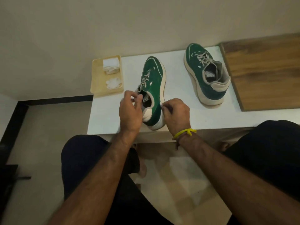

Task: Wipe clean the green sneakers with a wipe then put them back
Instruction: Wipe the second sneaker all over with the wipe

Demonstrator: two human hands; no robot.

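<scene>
A: White wipe, pinched in the right hand against the near sneaker's sole edge, mid-frame.

B: And the left hand?

A: Fingers curled at the shoe's collar, steadying it; whether it truly grips, I cannot tell.

B: How far along?

A: This shoe looks mid-wipe. The second sneaker lies right of centre on the white surface, seemingly waiting. Used-looking wipes sit in the yellow tray, left of centre. Putting back remains.
</scene>
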